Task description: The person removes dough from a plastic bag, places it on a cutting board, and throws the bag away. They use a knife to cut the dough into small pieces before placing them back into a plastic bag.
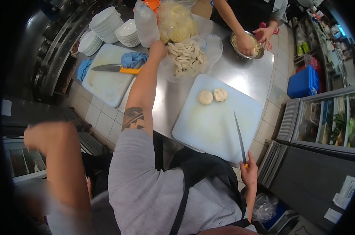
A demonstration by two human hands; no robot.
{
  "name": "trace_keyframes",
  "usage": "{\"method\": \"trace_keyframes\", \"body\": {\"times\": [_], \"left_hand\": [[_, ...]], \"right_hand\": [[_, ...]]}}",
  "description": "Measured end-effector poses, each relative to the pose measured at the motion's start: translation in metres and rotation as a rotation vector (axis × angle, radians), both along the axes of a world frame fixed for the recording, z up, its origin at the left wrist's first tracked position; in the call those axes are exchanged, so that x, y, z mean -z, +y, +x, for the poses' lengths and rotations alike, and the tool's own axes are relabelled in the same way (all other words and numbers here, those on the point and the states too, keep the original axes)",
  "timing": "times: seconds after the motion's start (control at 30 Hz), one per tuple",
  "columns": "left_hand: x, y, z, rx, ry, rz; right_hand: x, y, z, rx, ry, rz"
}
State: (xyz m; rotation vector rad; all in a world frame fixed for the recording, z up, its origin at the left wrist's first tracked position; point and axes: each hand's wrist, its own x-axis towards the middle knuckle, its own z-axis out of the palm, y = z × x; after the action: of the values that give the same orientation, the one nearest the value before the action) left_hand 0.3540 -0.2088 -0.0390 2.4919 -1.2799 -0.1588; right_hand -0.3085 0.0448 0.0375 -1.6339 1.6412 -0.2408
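My left hand [158, 50] reaches across the steel table, closed at the lower end of a translucent plastic bottle [146, 25]. Beside that hand, pale cut strips [185, 56] are heaped on a clear plastic bag [212, 51]. My right hand [249, 172] is closed on the yellow handle of a long knife [239, 135], whose blade lies over the right part of a white cutting board [201, 129]. Two pale dough balls [212, 96] sit side by side near the board's far edge.
A second board [107, 88] bears another yellow-handled knife [115, 69] and a blue cloth [133, 59]. White bowls [106, 24] are stacked behind it. Across the table, a person's hands [248, 43] work in a metal bowl [259, 54]. Another person's blurred arm [62, 160] is close on my left.
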Motion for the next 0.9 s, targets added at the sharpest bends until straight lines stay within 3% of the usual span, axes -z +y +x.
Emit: {"method": "trace_keyframes", "body": {"times": [0.1,0.2,0.3,0.4,0.53,0.63,0.73,0.8,0.9], "left_hand": [[-0.020,0.017,-0.021,-0.074,0.052,-0.235],[-0.020,0.034,-0.040,-0.020,-0.005,-0.633],[-0.014,0.043,-0.043,-0.084,0.008,-0.711],[-0.009,0.052,-0.033,-0.059,-0.005,-0.692],[-0.017,0.064,-0.040,-0.018,-0.389,-0.671],[-0.050,0.077,-0.080,0.124,0.024,-0.769],[-0.059,0.095,-0.143,0.288,0.394,-0.591],[-0.050,0.109,-0.183,0.458,0.462,-0.352],[-0.008,0.128,-0.230,0.684,0.370,-0.217]], "right_hand": [[0.000,-0.003,0.003,-0.019,0.005,-0.009],[-0.002,-0.007,0.006,-0.018,0.005,0.006],[-0.003,-0.006,0.005,-0.019,0.008,0.006],[-0.002,-0.010,0.006,-0.034,0.022,-0.008],[0.004,-0.010,0.000,-0.062,0.008,0.000],[0.015,-0.009,-0.004,-0.060,0.011,0.012],[0.020,-0.008,-0.004,-0.034,-0.056,0.045],[0.033,-0.005,-0.011,-0.038,-0.038,0.055],[0.023,0.000,-0.006,0.054,-0.049,0.148]]}}
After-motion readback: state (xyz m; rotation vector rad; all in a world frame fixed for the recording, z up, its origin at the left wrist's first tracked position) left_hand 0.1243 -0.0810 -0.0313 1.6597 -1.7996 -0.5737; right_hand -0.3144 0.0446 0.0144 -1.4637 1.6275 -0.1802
